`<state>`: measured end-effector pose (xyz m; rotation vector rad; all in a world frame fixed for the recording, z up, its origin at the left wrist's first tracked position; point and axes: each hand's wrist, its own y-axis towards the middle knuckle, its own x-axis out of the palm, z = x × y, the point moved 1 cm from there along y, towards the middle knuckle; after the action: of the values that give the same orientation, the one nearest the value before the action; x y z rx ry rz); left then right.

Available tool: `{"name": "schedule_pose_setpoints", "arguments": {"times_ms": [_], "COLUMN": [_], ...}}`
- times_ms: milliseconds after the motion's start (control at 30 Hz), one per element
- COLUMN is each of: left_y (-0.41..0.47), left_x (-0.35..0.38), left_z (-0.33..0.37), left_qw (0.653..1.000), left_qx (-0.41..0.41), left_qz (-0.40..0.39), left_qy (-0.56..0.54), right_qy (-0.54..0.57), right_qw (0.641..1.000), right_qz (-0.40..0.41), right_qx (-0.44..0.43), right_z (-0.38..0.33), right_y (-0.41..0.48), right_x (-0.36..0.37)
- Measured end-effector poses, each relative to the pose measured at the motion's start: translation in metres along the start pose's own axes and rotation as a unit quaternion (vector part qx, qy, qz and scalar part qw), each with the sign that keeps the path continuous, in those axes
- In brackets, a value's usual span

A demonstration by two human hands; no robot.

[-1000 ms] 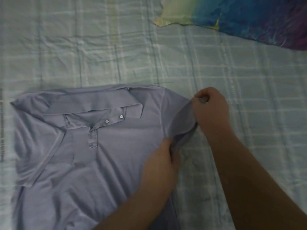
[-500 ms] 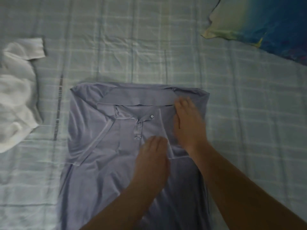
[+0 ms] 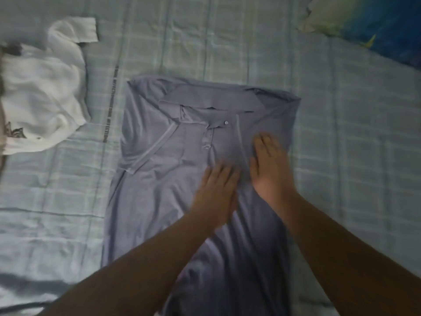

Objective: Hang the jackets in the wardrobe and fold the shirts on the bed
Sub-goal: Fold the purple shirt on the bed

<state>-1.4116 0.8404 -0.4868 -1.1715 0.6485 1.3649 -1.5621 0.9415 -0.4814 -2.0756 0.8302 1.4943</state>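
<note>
A lavender polo shirt [image 3: 173, 179] lies face up on the bed, collar at the far end, with both sleeves folded in over the body. My left hand [image 3: 216, 192] lies flat on the middle of the shirt, fingers straight. My right hand [image 3: 271, 169] presses flat on the folded right side, just beside the left hand. Neither hand grips the cloth. My forearms hide the lower part of the shirt.
A crumpled white shirt [image 3: 38, 92] lies at the left on the pale checked bedsheet [image 3: 353, 156]. A blue and yellow pillow [image 3: 373, 26] sits at the far right corner. A dark fabric edge shows at the lower left.
A second ago both hands pinched the right sleeve; it now lies folded over the shirt. Both hands went flat and have slid down the shirt since half a second ago. The view shifted left.
</note>
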Motion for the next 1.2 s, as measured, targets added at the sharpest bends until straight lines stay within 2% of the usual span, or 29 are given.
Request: {"name": "schedule_pose_setpoints", "arguments": {"times_ms": [67, 133, 233, 333, 433, 500, 567, 600, 667, 733, 900, 1000, 1100, 1133, 1200], "left_y": [-0.043, -0.096, -0.184, -0.264, -0.311, -0.324, -0.326, -0.324, -0.320, -0.318, -0.333, -0.345, -0.354, -0.357, -0.367], "left_x": [0.000, 0.006, 0.010, 0.009, 0.008, 0.006, 0.003, 0.001, -0.002, -0.004, -0.008, -0.016, -0.017, -0.014, -0.004], "left_z": [-0.014, -0.036, -0.072, -0.097, -0.110, -0.117, -0.124, -0.127, -0.132, -0.133, -0.134, -0.130, -0.138, -0.145, -0.158], "left_qw": [0.999, 0.992, 0.976, 0.949, 0.898, 0.868, 0.836, 0.826, 0.834, 0.837, 0.817, 0.813, 0.835, 0.835, 0.808], "left_qx": [-0.018, -0.048, -0.162, -0.290, -0.412, -0.456, -0.486, -0.493, -0.478, -0.462, -0.449, -0.431, -0.394, -0.394, -0.416], "left_qz": [0.012, 0.014, 0.016, 0.047, 0.021, 0.003, -0.007, -0.023, -0.057, -0.063, -0.016, -0.022, -0.060, -0.074, -0.087], "left_qy": [-0.045, -0.112, -0.144, -0.112, -0.152, -0.194, -0.256, -0.272, -0.271, -0.287, -0.361, -0.391, -0.380, -0.376, -0.409], "right_qy": [0.041, 0.101, 0.193, 0.185, 0.165, 0.160, 0.165, 0.166, 0.166, 0.160, 0.174, 0.199, 0.222, 0.240, 0.322], "right_qw": [0.999, 0.989, 0.936, 0.888, 0.869, 0.870, 0.858, 0.848, 0.842, 0.839, 0.833, 0.822, 0.805, 0.793, 0.740], "right_qz": [0.002, -0.012, 0.004, -0.007, -0.026, -0.052, -0.105, -0.137, -0.183, -0.187, -0.192, -0.189, -0.178, -0.162, -0.133], "right_qx": [0.035, 0.110, 0.294, 0.421, 0.467, 0.463, 0.475, 0.484, 0.480, 0.486, 0.489, 0.498, 0.520, 0.535, 0.575], "right_z": [-0.013, -0.024, -0.034, -0.034, -0.043, -0.050, -0.050, -0.049, -0.048, -0.050, -0.056, -0.051, -0.055, -0.054, -0.053], "right_y": [-0.058, -0.123, -0.212, -0.280, -0.315, -0.320, -0.315, -0.312, -0.309, -0.309, -0.323, -0.342, -0.355, -0.359, -0.367], "right_x": [-0.005, -0.002, -0.005, -0.005, -0.007, -0.014, -0.018, -0.020, -0.022, -0.025, -0.037, -0.036, -0.043, -0.043, -0.044]}}
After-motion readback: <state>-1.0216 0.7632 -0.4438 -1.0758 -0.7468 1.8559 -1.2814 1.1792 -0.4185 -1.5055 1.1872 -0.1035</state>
